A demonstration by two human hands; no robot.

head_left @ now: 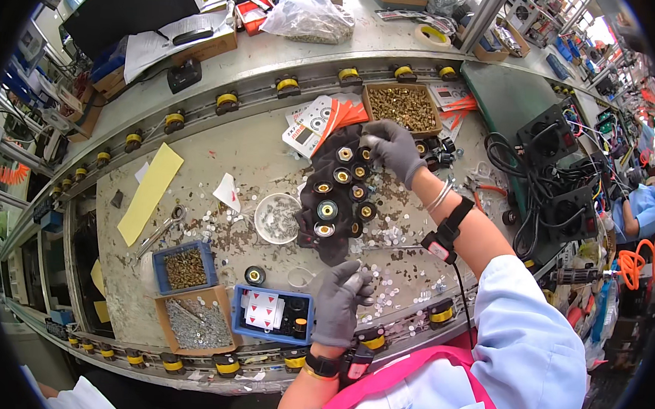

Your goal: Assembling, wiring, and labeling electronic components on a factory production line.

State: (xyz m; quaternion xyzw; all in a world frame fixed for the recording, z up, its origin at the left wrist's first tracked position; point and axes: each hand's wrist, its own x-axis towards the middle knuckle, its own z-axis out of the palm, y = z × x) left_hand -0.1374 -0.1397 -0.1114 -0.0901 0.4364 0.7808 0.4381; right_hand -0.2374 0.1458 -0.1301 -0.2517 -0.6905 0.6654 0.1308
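My right hand (395, 153), in a grey glove, reaches over the far right edge of a black cloth (309, 203). Its fingers are bent together beside a black round part with a brass centre (365, 153); what they pinch is hidden. Several similar black round parts, some with a larger brass or silver middle (327, 210), sit in rows on the cloth. Nearer to me, my left hand (339, 303), also gloved, has its fingers curled in, thumb against them. Whatever it holds is too small to make out. It is right beside a blue bin (271, 334) with black parts and printed cards.
A box of brass fittings (369, 94) stands behind the cloth. A white bowl (259, 214) of small clear pieces lies left of it. Nearer left are a blue tray (158, 260) and a cardboard box (162, 315) of small metal parts. Black cables (530, 172) lie at right.
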